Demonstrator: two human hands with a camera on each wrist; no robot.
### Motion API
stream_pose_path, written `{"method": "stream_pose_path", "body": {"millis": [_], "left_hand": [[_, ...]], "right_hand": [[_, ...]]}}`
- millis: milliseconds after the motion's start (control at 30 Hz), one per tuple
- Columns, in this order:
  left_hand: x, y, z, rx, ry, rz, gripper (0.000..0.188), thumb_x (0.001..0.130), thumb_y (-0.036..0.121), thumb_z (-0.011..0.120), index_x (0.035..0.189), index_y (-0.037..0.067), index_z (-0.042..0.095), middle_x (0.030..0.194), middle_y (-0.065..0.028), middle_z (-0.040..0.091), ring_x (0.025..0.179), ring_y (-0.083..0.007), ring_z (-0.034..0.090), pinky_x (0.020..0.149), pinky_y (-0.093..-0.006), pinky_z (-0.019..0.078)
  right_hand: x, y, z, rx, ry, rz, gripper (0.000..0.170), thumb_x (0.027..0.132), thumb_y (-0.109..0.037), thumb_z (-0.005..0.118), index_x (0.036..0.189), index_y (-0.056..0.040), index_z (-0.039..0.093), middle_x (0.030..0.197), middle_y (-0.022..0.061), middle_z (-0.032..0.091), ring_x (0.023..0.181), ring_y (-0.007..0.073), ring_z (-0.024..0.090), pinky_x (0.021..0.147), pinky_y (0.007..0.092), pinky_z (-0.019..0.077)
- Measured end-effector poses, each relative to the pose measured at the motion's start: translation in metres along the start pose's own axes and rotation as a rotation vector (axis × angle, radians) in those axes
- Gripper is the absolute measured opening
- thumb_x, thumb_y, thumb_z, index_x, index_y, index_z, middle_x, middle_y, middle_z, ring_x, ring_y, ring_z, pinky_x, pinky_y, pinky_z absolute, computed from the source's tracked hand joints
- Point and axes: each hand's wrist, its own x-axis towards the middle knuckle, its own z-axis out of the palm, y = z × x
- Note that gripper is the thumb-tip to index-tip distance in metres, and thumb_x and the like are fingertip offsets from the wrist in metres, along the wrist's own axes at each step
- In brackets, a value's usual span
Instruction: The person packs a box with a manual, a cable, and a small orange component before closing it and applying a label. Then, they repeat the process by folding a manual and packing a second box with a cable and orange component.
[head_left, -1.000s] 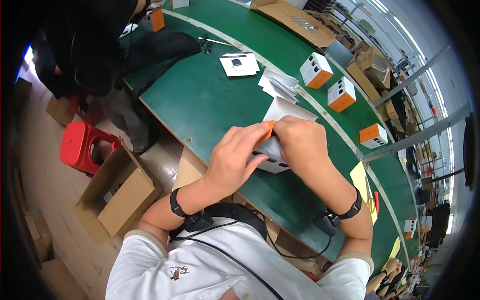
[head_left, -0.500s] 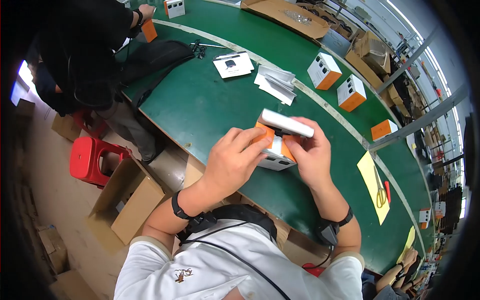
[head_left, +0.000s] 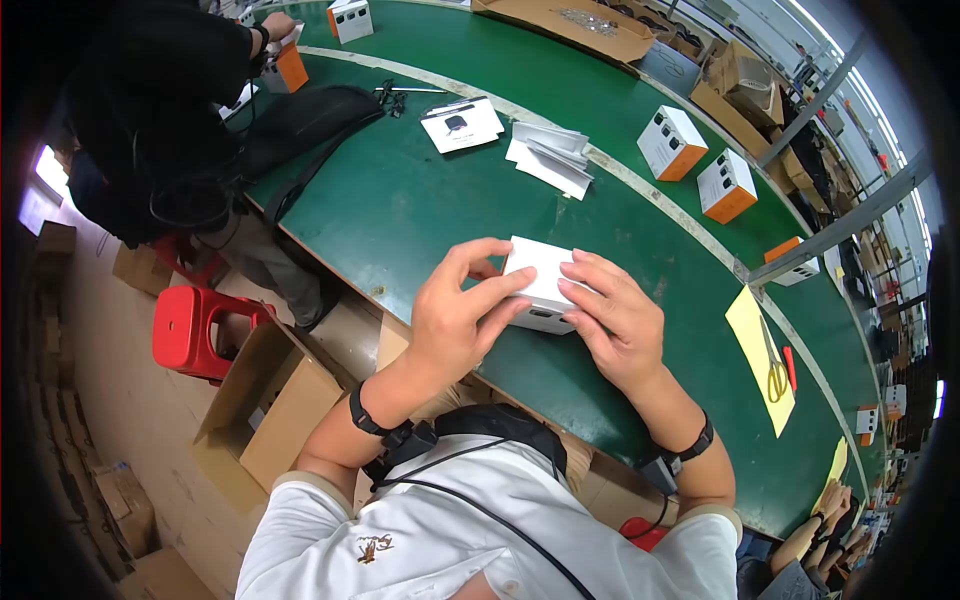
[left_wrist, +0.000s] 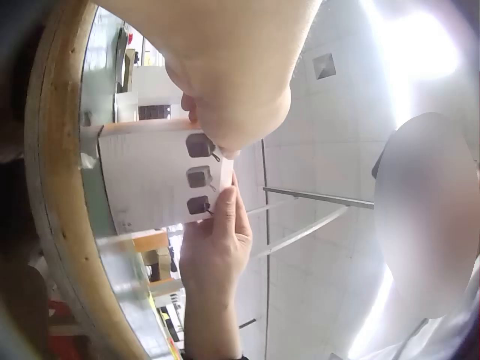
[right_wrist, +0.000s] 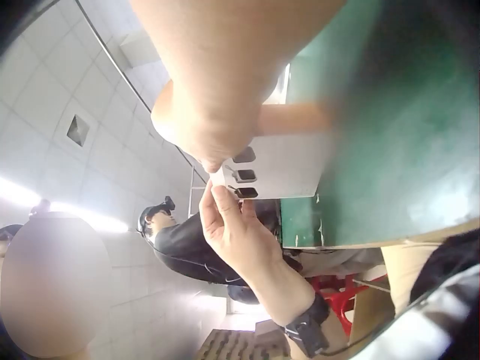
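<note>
A small white box (head_left: 541, 272) with its lid down over the top stands on the green table (head_left: 400, 230) in front of me. Three dark device pictures run along the front of the box (left_wrist: 150, 176). My left hand (head_left: 452, 308) grips the left end, thumb laid on the lid's edge. At the right end, my right hand (head_left: 622, 322) has its fingers over the lid and its thumb low by the front. An orange side (right_wrist: 292, 118) of the box shows in the right wrist view.
White-and-orange boxes (head_left: 672, 143) stand along the far side. Folded white papers (head_left: 550, 160) and printed cards (head_left: 460, 125) lie beyond my hands. Scissors (head_left: 776, 375) rest on a yellow sheet (head_left: 745, 320) at right. Another person (head_left: 160, 110) works at left, near a red stool (head_left: 190, 330).
The white lid flap, raised half a second ago over orange side flaps, is now down flat. Earlier, my right hand was inside the box opening; both hands now hold the box's ends.
</note>
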Motion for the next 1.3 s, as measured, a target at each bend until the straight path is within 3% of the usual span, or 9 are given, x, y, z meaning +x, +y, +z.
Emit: {"method": "stream_pose_path", "body": {"millis": [367, 567, 633, 767, 867, 900, 1000, 1133, 1300], "left_hand": [[0.013, 0.002, -0.001, 0.14, -0.105, 0.11, 0.043, 0.071, 0.007, 0.084, 0.113, 0.014, 0.076, 0.117, -0.0144, 0.061, 0.089, -0.0263, 0.065, 0.076, -0.0358, 0.0568], [-0.002, -0.003, -0.001, 0.193, -0.065, 0.215, 0.047, 0.071, 0.007, 0.084, 0.116, 0.017, 0.077, 0.117, -0.014, 0.061, 0.092, -0.027, 0.065, 0.076, -0.0358, 0.0576], [0.002, -0.005, -0.001, 0.179, -0.078, 0.208, 0.047, 0.072, 0.006, 0.083, 0.117, 0.017, 0.076, 0.117, -0.0138, 0.061, 0.092, -0.0268, 0.066, 0.076, -0.036, 0.0575], [0.011, -0.001, -0.003, 0.042, -0.067, 0.057, 0.049, 0.076, 0.006, 0.081, 0.123, 0.015, 0.072, 0.115, -0.0118, 0.063, 0.084, -0.0262, 0.065, 0.068, -0.035, 0.0551], [0.02, -0.012, -0.011, 0.079, -0.072, -0.127, 0.041, 0.079, 0.001, 0.076, 0.118, 0.011, 0.072, 0.109, -0.0114, 0.064, 0.087, -0.0261, 0.067, 0.072, -0.0374, 0.0549], [0.023, -0.02, -0.011, 0.086, -0.068, -0.127, 0.041, 0.079, 0.001, 0.076, 0.118, 0.011, 0.072, 0.109, -0.0114, 0.064, 0.087, -0.0261, 0.067, 0.072, -0.0374, 0.0549], [0.05, -0.051, -0.007, 0.369, -0.133, -0.009, 0.023, 0.081, 0.007, 0.075, 0.104, 0.009, 0.072, 0.096, -0.0085, 0.067, 0.089, -0.0294, 0.064, 0.073, -0.0386, 0.0529], [0.098, -0.094, 0.014, 0.572, -0.14, 0.025, 0.02, 0.083, 0.006, 0.07, 0.104, 0.007, 0.071, 0.099, -0.0088, 0.067, 0.093, -0.0287, 0.065, 0.079, -0.0398, 0.0519], [0.133, -0.166, 0.039, 1.25, -0.28, 0.023, 0.022, 0.086, 0.011, 0.06, 0.106, 0.007, 0.069, 0.112, -0.0115, 0.069, 0.101, -0.0244, 0.066, 0.085, -0.0389, 0.0472]], "right_hand": [[-0.001, 0.006, 0.001, -0.009, 0.008, -0.044, 0.033, 0.076, -0.005, 0.081, 0.108, -0.0072, 0.077, 0.117, 0.0093, 0.071, 0.113, 0.0335, 0.066, 0.094, 0.0402, 0.054], [-0.009, 0.006, -0.005, -0.036, -0.115, -0.101, 0.047, 0.075, 0.002, 0.078, 0.119, -0.0131, 0.074, 0.131, 0.0147, 0.062, 0.124, 0.0387, 0.059, 0.099, 0.0448, 0.0522], [-0.009, 0.008, -0.005, 0.238, -0.088, 0.113, 0.046, 0.076, 0.003, 0.076, 0.119, -0.0146, 0.074, 0.134, 0.0177, 0.058, 0.125, 0.0383, 0.058, 0.103, 0.0445, 0.0504], [0.001, 0.022, -0.022, 0.098, -0.132, 0.112, 0.043, 0.075, 0.002, 0.078, 0.117, -0.0106, 0.075, 0.136, 0.0196, 0.053, 0.123, 0.0357, 0.059, 0.105, 0.0432, 0.0492], [0.029, 0.058, -0.051, -0.056, 0.215, 0.403, 0.038, 0.082, -0.008, 0.078, 0.12, -0.0079, 0.073, 0.131, 0.0171, 0.057, 0.122, 0.0322, 0.06, 0.103, 0.0403, 0.0478], [0.035, 0.1, -0.064, -0.226, 0.29, 0.35, 0.04, 0.083, -0.013, 0.078, 0.122, -0.0083, 0.072, 0.127, 0.0159, 0.06, 0.12, 0.0291, 0.06, 0.103, 0.0377, 0.0465], [0.066, 0.18, -0.088, -0.39, 0.417, 0.467, 0.04, 0.082, -0.016, 0.079, 0.121, -0.0126, 0.073, 0.119, 0.0147, 0.063, 0.092, 0.022, 0.064, 0.095, 0.0344, 0.0489], [0.069, 0.264, -0.091, -0.617, 0.359, 0.609, 0.045, 0.081, -0.015, 0.08, 0.125, -0.0158, 0.07, 0.132, 0.0231, 0.055, 0.124, 0.0379, 0.054, 0.106, 0.0428, 0.0439], [0.075, 0.261, -0.083, -0.836, 0.288, 0.697, 0.056, 0.082, -0.008, 0.076, 0.136, -0.0182, 0.062, 0.146, 0.0262, 0.043, 0.132, 0.042, 0.047, 0.11, 0.0435, 0.0423]]}}
